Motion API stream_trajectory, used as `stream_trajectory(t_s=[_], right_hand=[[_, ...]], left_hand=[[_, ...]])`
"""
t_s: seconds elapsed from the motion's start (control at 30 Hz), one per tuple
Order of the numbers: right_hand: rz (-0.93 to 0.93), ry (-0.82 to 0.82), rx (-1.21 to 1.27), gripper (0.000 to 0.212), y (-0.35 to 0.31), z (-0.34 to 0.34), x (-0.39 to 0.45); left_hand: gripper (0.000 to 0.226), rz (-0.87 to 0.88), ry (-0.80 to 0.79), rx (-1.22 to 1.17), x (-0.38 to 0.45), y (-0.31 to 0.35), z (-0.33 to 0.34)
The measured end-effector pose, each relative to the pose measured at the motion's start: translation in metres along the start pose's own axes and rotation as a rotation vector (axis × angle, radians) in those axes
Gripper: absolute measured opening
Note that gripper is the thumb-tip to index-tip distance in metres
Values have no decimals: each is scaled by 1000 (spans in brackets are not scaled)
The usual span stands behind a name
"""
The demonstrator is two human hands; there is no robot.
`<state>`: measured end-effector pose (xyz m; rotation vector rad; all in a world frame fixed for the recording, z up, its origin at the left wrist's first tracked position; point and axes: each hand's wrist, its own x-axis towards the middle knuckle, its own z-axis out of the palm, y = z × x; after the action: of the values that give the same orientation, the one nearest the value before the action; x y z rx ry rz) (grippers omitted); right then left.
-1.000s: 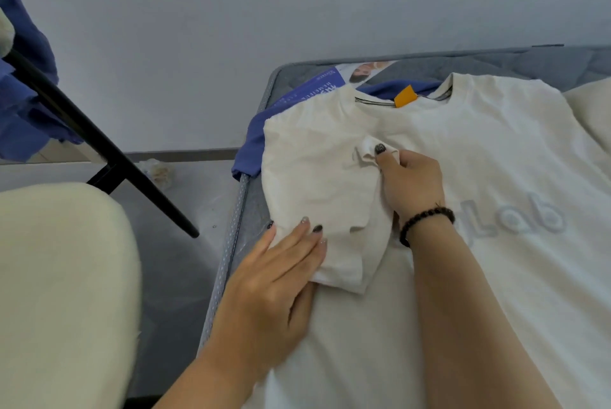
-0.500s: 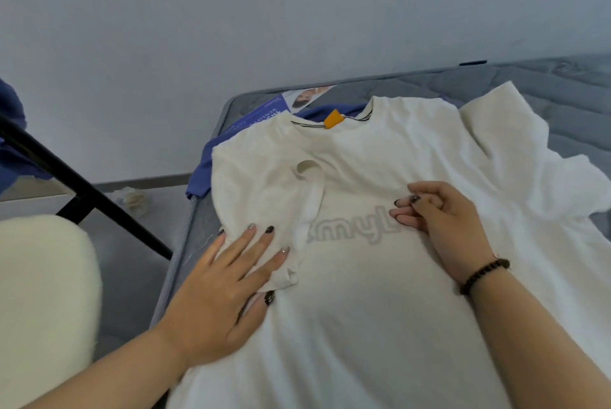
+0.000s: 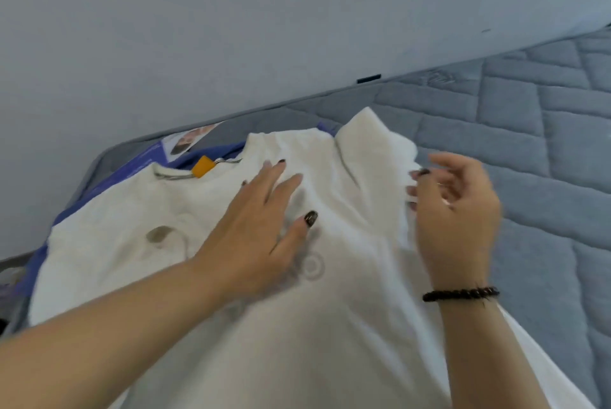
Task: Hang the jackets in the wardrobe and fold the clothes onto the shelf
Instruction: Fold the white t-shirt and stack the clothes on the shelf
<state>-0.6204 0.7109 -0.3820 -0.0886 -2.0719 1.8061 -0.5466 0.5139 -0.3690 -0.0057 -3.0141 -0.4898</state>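
Note:
A cream white T-shirt (image 3: 330, 326) with an orange neck tag lies front up on the grey quilted mattress (image 3: 545, 177). Its left sleeve is folded in over the chest. My left hand (image 3: 261, 236) lies flat with straight fingers on the chest, near the collar. My right hand (image 3: 456, 210) is at the shirt's right sleeve (image 3: 373, 151), its fingers curled and pinching the sleeve's edge. A dark bead bracelet circles my right wrist.
A blue garment (image 3: 139, 167) and a printed sheet (image 3: 188, 141) stick out from under the shirt near the mattress's far left corner. A pale wall (image 3: 231, 28) runs along the far side of the mattress.
My left hand left the folded left sleeve and slid right onto the chest. My right hand moved from the printed letters to the right sleeve and took its edge. The view swung right.

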Motion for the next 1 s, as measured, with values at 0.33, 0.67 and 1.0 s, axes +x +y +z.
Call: stream_trajectory(t_s=[0.33,0.67,1.0], right_hand=[[424,-116,-554,42,42,-43,34],[120,195,-206,19,29,-75,48],[483,-355,343,21,18,-61,43]], left_hand=[[41,255,-120,304,199,89,37],[19,324,-427,-277,265,114,17],[20,117,-527,-260,249,115,30]])
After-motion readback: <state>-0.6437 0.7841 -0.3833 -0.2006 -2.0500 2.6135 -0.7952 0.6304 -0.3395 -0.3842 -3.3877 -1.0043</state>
